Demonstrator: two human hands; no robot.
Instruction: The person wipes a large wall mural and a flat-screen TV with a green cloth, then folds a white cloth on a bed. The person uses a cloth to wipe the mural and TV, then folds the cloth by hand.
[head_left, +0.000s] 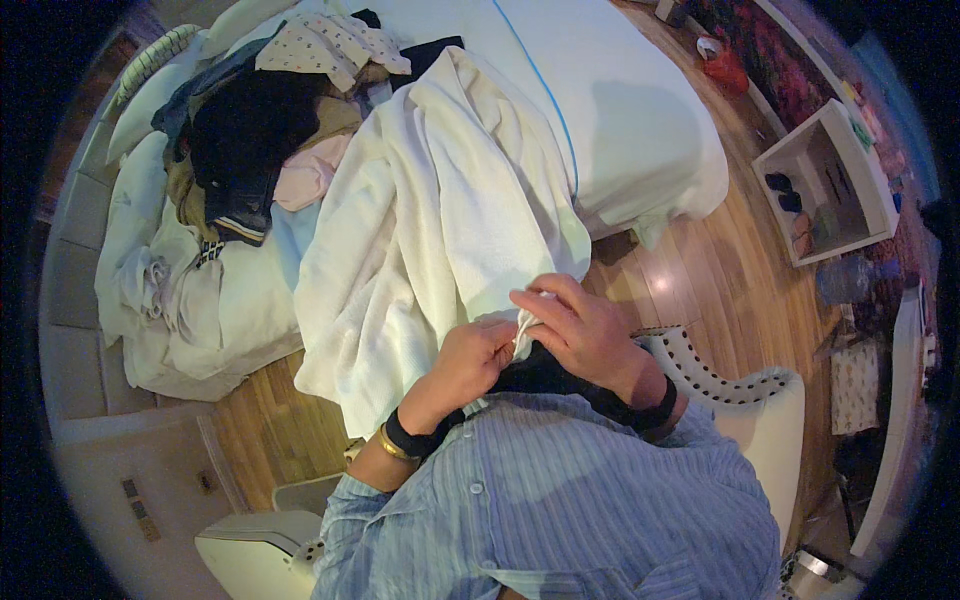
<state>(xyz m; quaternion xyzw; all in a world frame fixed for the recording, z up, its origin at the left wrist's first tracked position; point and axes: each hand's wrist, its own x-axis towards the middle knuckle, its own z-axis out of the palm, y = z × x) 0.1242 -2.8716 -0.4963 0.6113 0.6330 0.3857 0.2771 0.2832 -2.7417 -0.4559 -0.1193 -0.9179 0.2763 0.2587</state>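
A large white cloth (427, 195), perhaps a towel or blanket, drapes in loose folds from the bed towards my body. Close in front of my shirt, both hands meet at its near end. My left hand (480, 356) pinches a bunched bit of white fabric (528, 326) between thumb and fingers. On the right side of that same bit, my right hand (574, 322) grips it with curled fingers. Whether the bunched bit is a corner or an edge of the cloth, I cannot tell.
Piled clothes, among them a black garment (247, 135) and a pink one (309, 174), lie on the bed (645, 97) at the left. A blue cord (551, 94) crosses the bed. Studded chairs (757, 405) stand beside me. An open white cubby (821, 184) is at the right.
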